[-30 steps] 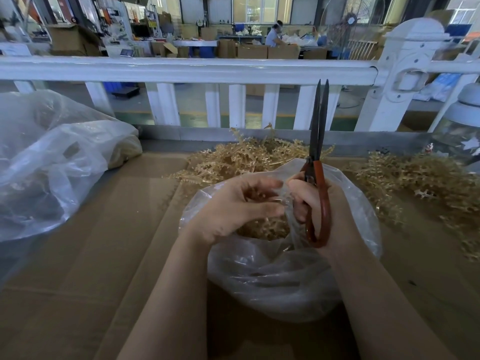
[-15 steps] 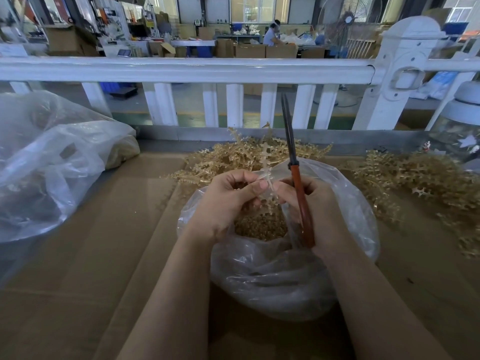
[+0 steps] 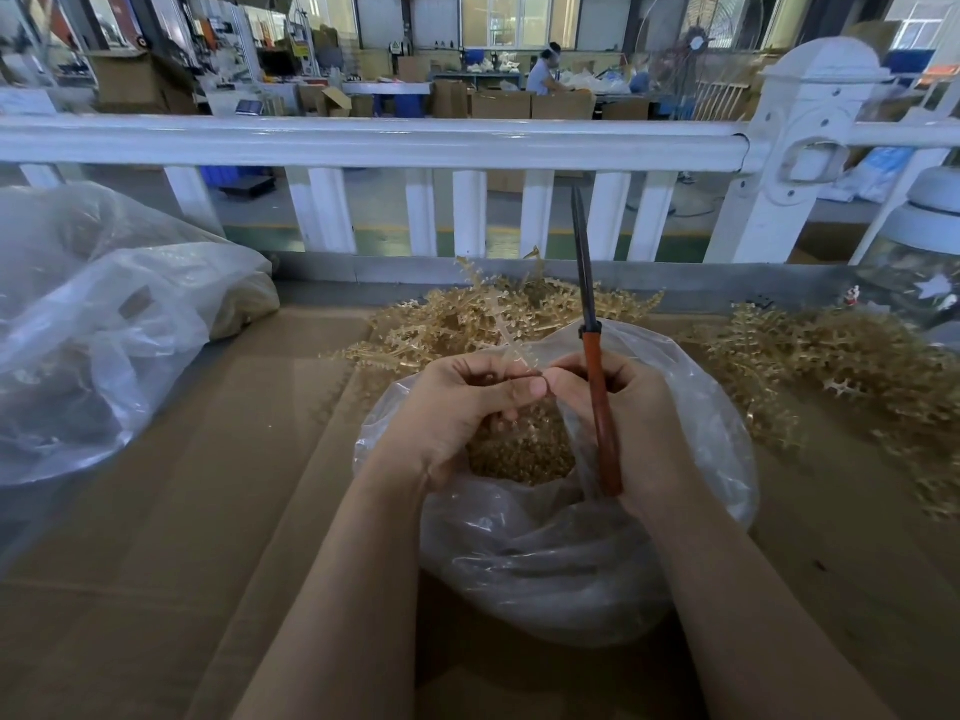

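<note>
- The left hand's fingers are curled in tight, thumb and forefinger pinching the lower end of a thin gold plastic sprig.
- The right hand's fingertips meet them and pinch the same stem. Its other fingers wrap the handles of the red-handled steel scissors.
- The gold plastic sprig stands nearly upright above the fingertips, its tip leaning slightly left and away.
- The scissors' long axis runs nearly vertical, the blades closed and pointing up towards the white fence railing.
- Both hands hover over the open mouth of a clear plastic bag holding small gold cut pieces.
- The bag sits on a brown cardboard sheet, with loose heaps of gold sprigs behind it and to its right.
</note>
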`<move>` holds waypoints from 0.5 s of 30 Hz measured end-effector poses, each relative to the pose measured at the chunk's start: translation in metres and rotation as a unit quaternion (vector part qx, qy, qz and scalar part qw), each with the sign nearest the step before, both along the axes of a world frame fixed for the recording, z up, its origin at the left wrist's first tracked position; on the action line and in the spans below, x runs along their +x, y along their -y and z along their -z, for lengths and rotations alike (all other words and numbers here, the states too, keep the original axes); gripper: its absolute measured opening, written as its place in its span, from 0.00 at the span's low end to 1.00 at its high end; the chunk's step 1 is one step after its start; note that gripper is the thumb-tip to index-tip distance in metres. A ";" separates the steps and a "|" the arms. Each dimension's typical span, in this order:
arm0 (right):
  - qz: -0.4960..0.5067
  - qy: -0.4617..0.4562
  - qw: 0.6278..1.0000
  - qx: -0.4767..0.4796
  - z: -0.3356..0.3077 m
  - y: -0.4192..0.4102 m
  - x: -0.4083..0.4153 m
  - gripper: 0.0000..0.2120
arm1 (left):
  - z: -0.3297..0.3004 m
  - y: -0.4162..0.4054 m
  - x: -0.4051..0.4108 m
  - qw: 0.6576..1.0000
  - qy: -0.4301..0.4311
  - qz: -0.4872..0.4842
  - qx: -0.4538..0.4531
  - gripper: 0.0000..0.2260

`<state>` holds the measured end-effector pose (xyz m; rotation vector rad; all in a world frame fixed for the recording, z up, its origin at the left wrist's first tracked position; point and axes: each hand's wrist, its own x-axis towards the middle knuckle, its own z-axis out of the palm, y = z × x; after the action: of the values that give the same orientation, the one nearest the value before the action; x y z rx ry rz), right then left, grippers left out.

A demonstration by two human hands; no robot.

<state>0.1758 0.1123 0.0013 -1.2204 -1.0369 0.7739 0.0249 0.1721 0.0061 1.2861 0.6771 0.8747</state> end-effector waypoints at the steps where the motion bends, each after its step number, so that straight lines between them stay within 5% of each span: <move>1: 0.000 0.000 1.000 0.000 0.000 0.000 0.000 0.06 | 0.000 0.000 0.000 1.000 0.009 -0.001 -0.007 0.09; 9: 0.021 0.036 0.999 -0.017 0.003 -0.002 0.002 0.03 | -0.004 0.002 -0.001 0.998 0.044 -0.003 -0.050 0.05; 15: 0.027 0.175 0.984 -0.034 0.003 0.000 0.008 0.16 | -0.007 -0.002 -0.011 0.994 0.098 -0.037 -0.038 0.03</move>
<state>0.1842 0.1119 -0.0018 -1.4710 -1.2645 0.5671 0.0140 0.1740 0.0134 1.0969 0.5986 1.0122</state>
